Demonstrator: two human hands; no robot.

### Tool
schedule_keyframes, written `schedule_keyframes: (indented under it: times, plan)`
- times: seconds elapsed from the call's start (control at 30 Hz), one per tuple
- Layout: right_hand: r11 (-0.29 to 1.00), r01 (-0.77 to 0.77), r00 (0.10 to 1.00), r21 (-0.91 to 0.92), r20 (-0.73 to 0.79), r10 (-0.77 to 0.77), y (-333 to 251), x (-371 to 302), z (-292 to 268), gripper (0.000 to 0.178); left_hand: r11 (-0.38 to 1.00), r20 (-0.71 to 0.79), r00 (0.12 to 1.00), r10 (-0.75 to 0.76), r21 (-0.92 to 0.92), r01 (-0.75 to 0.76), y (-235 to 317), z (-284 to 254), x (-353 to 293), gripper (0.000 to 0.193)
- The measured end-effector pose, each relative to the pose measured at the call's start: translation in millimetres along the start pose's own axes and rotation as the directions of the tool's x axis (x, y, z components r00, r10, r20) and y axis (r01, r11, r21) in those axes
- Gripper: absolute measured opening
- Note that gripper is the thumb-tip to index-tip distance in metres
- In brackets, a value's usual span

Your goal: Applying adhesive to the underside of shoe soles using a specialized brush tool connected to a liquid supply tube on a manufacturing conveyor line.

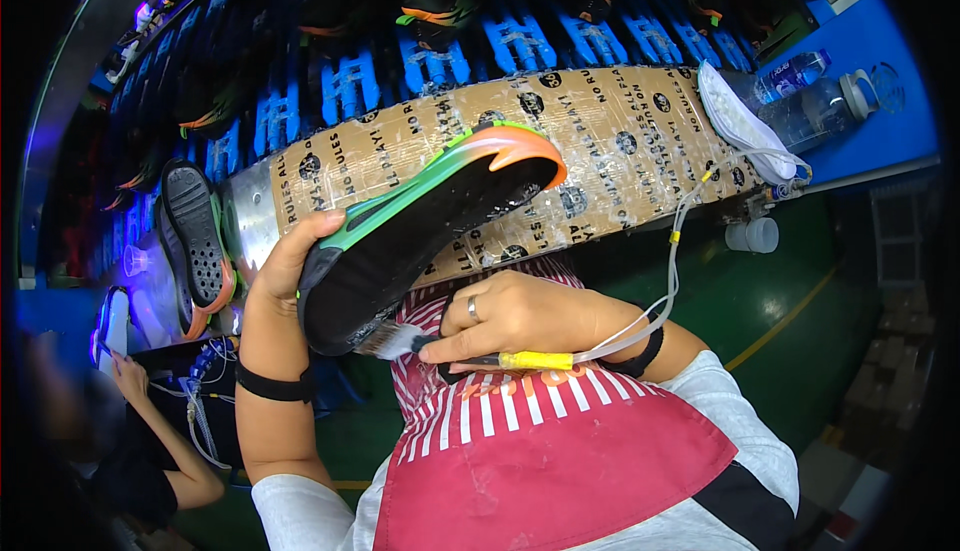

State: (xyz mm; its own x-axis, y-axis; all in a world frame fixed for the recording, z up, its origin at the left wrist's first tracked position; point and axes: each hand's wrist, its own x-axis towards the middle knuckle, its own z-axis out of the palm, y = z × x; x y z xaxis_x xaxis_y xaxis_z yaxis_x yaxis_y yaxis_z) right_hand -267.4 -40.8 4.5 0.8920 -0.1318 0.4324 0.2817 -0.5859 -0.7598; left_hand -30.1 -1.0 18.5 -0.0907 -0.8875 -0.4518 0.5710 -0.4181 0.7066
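Observation:
My left hand [287, 263] grips a shoe sole [420, 226] by its near left end, thumb on the rim. The sole is tilted, its black inner face toward me, with a green and orange sidewall along the far edge. My right hand [510, 309], a ring on one finger, is closed round the handle of a brush [397, 339]. The pale bristles touch the sole's inner face at its near end, where the surface looks wet. A clear tube [672, 271] with yellow tape runs from the brush handle past my right forearm.
Printed cardboard [600, 126] covers the bench ahead, with a blue-slatted conveyor [350, 91] carrying soles beyond. Dark soles [200, 241] stand at left. A white sole-shaped piece [742, 121] and bottles [825, 106] lie right. A co-worker's hand [130, 379] works lower left.

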Motion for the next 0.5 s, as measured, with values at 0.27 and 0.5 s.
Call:
schedule_keyframes:
  times: [0.27, 0.5]
  plan:
    - [0.992, 0.049, 0.995, -0.118, 0.097, -0.037, 7.5, -4.2, 2.0, 0.033, 0.974, -0.094, 0.99, -0.109, 0.188, 0.125, 9.1, -3.9, -4.8, 0.045]
    - [0.969, 0.044, 0.996, -0.243, -0.059, -0.06, 6.4, 2.9, 0.0, 0.026, 0.984, -0.203, 0.966, -0.158, 0.049, 0.171, 14.2, 12.9, -18.4, 0.045]
